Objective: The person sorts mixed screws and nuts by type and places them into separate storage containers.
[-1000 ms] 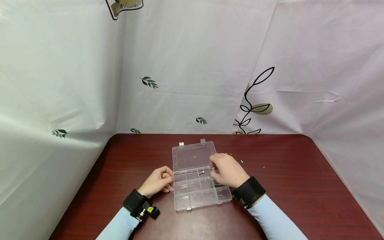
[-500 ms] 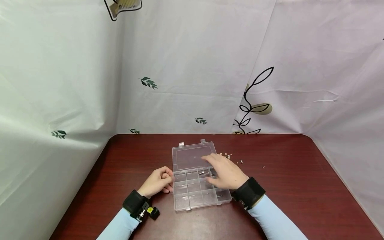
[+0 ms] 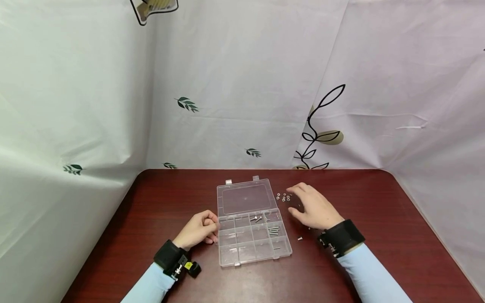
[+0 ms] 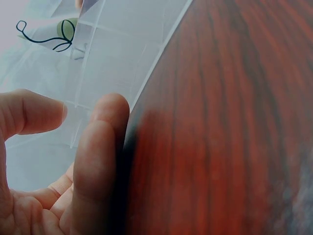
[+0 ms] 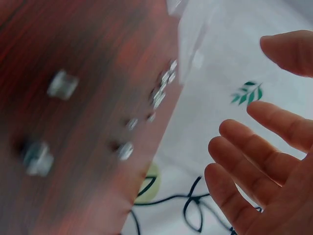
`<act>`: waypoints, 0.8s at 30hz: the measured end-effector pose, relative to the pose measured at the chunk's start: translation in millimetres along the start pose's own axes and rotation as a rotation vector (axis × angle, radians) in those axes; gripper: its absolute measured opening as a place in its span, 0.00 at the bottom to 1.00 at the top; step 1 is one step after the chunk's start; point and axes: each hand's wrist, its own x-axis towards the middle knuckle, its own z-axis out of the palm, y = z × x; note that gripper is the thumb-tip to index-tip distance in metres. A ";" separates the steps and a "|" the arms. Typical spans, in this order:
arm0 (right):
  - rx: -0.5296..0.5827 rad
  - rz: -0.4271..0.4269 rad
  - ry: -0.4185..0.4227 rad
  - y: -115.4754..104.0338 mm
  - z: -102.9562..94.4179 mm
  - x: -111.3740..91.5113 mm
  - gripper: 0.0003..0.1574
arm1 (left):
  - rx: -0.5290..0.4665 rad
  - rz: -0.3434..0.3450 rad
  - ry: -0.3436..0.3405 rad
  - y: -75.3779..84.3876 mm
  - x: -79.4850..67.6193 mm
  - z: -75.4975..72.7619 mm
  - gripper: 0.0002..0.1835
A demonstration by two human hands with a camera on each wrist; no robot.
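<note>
A clear plastic compartment box (image 3: 246, 237) lies on the table, its lid (image 3: 245, 198) folded back. My left hand (image 3: 198, 228) holds the box's left side; in the left wrist view the thumb (image 4: 49, 117) and a fingertip (image 4: 112, 107) are at its edge. Bolts (image 3: 258, 219) lie in a back compartment and several longer screws (image 3: 273, 231) in a right-hand one. My right hand (image 3: 316, 206) hovers right of the box, fingers spread and holding nothing. Just left of its fingertips are several small nuts (image 3: 283, 197). A short screw (image 3: 300, 238) lies nearer the front.
The dark red wooden table (image 3: 170, 193) meets a white printed cloth (image 3: 227, 84) at its back edge. In the right wrist view, small metal pieces (image 5: 62, 85) are scattered on the tabletop, blurred.
The right hand let go of a bolt over a back compartment, then moved right, off the box, uncovering the right-hand compartments. My left hand has stayed at the box's side.
</note>
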 end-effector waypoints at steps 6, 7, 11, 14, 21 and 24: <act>-0.058 0.019 -0.050 24.4 -2.9 -8.4 0.25 | -0.001 0.004 -0.004 0.4 -0.4 -0.3 0.17; -0.069 0.019 -0.057 28.0 -3.0 -9.6 0.24 | 0.001 0.004 -0.004 0.3 -0.5 -0.3 0.17; -0.088 0.010 -0.082 39.0 -2.6 -12.8 0.17 | 0.007 0.004 0.003 0.3 -0.5 -0.2 0.16; -0.105 -0.009 -0.094 43.6 -0.4 -13.5 0.14 | 0.009 -0.002 0.006 -0.2 -0.1 -0.5 0.16; -0.131 -0.013 -0.116 47.0 9.0 -14.2 0.12 | 0.000 -0.009 0.004 -1.2 -0.1 -0.6 0.16; -0.118 0.020 -0.112 44.9 11.6 -15.0 0.09 | 0.004 -0.005 0.004 -1.1 -0.1 -0.6 0.16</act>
